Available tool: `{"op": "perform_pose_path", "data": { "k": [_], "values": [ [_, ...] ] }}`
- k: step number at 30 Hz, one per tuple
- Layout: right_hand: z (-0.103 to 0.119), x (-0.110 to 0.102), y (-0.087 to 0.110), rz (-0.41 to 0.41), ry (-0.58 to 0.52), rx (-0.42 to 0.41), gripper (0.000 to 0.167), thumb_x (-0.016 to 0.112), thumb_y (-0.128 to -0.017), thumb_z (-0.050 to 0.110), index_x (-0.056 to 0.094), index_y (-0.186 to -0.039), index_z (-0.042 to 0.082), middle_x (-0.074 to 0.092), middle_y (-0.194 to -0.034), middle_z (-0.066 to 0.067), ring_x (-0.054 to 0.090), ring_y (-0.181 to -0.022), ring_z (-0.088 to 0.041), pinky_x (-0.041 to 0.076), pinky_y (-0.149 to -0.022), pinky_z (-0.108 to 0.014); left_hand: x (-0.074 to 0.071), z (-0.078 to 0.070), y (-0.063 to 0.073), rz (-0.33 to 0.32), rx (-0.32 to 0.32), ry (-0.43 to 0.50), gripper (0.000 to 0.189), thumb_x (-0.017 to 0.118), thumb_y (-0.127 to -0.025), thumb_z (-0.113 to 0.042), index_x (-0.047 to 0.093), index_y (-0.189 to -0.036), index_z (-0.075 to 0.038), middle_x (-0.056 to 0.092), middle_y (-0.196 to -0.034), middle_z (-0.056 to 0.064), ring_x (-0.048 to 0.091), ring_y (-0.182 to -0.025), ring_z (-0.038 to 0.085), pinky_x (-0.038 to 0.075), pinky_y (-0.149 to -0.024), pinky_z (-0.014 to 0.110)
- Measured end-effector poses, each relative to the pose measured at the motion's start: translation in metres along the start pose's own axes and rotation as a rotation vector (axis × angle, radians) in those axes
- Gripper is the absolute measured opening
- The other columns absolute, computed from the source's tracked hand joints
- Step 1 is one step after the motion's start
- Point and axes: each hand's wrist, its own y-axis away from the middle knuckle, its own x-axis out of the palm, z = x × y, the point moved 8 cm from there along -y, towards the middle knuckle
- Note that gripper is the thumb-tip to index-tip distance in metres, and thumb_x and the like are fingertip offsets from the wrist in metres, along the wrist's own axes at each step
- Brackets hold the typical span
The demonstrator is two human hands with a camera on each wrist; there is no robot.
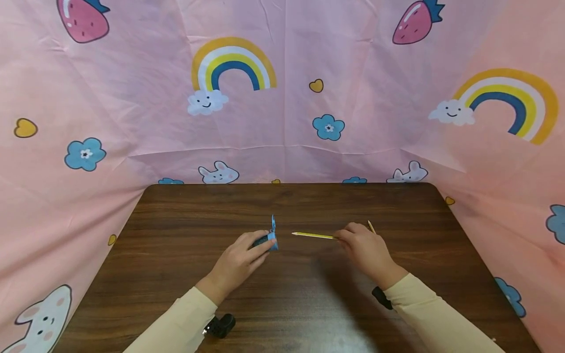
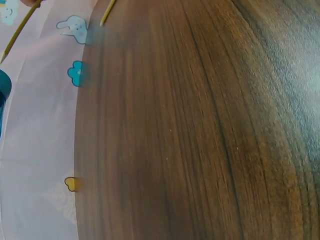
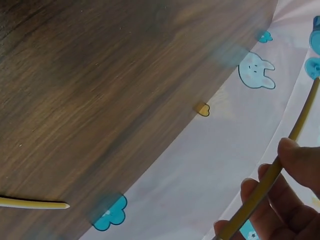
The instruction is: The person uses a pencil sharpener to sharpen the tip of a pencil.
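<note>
My left hand (image 1: 240, 257) grips a small pencil sharpener (image 1: 272, 241) with a dark body and a blue top, its flip lid standing up. In the right wrist view the blue end of the sharpener (image 3: 313, 69) shows at the right edge. My right hand (image 1: 364, 247) pinches a yellow pencil (image 1: 314, 236) between thumb and fingers, its pale tip pointing left at the sharpener. In the head view a gap lies between tip and sharpener. A second yellow pencil (image 3: 35, 204) lies on the table, mostly behind my right hand in the head view.
The dark brown wooden table (image 1: 282, 304) reaches back to a pink printed cloth (image 1: 291, 117) that hangs behind it and along both sides. Black camera straps (image 1: 220, 325) are worn at both wrists.
</note>
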Motion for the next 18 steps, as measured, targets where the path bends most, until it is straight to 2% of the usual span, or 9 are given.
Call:
{"op": "perform_pose_path", "data": {
  "k": [2,4,7,9,14,18],
  "values": [
    [0.004,-0.002,-0.001,-0.014,0.007,-0.030,0.014,0.078,-0.080,0.010,0.075,-0.093,0.015,0.063,-0.082,0.002,0.060,-0.073,-0.015,0.050,-0.051,-0.030,-0.001,0.000,-0.002,-0.003,-0.007,0.015,0.023,0.057,-0.098,-0.020,0.072,-0.112,-0.009,0.061,-0.113,0.013,0.063,-0.095,0.025,0.058,-0.078,0.031],
    [0.007,-0.004,-0.001,-0.025,0.015,-0.056,0.012,0.078,-0.080,0.011,0.075,-0.092,0.014,0.062,-0.081,0.002,0.059,-0.072,-0.015,0.049,-0.051,-0.029,-0.003,-0.001,-0.004,-0.006,-0.018,0.031,0.023,0.069,-0.091,-0.012,0.072,-0.113,-0.009,0.061,-0.113,0.013,0.063,-0.096,0.025,0.058,-0.078,0.032],
    [0.010,-0.004,-0.002,-0.030,0.028,-0.083,0.012,0.079,-0.080,0.011,0.075,-0.091,0.014,0.061,-0.080,0.002,0.057,-0.071,-0.014,0.049,-0.051,-0.028,-0.005,0.000,-0.007,-0.017,-0.037,0.045,0.042,0.082,-0.073,-0.001,0.072,-0.113,-0.008,0.062,-0.113,0.013,0.063,-0.096,0.026,0.058,-0.078,0.033],
    [0.012,-0.005,-0.003,-0.032,0.031,-0.095,0.013,0.079,-0.080,0.011,0.075,-0.091,0.014,0.060,-0.079,0.002,0.056,-0.070,-0.014,0.049,-0.051,-0.027,-0.007,0.000,-0.009,-0.024,-0.047,0.049,0.050,0.084,-0.066,0.003,0.072,-0.113,-0.008,0.062,-0.113,0.013,0.063,-0.096,0.026,0.058,-0.077,0.034],
    [0.018,-0.008,-0.006,-0.040,0.040,-0.141,0.014,0.079,-0.079,0.010,0.075,-0.092,0.014,0.058,-0.079,0.001,0.056,-0.070,-0.014,0.048,-0.052,-0.025,-0.009,0.000,-0.010,-0.017,-0.071,0.065,0.052,0.084,-0.064,0.005,0.072,-0.113,-0.009,0.062,-0.114,0.012,0.063,-0.098,0.026,0.058,-0.077,0.035],
    [0.022,-0.010,-0.007,-0.058,0.065,-0.179,0.016,0.080,-0.079,0.010,0.075,-0.093,0.015,0.057,-0.078,0.002,0.055,-0.068,-0.013,0.046,-0.049,-0.024,-0.008,0.000,-0.011,-0.018,-0.067,0.072,0.051,0.084,-0.065,0.005,0.073,-0.112,-0.008,0.062,-0.114,0.012,0.063,-0.098,0.025,0.058,-0.077,0.035]
  ]
}}
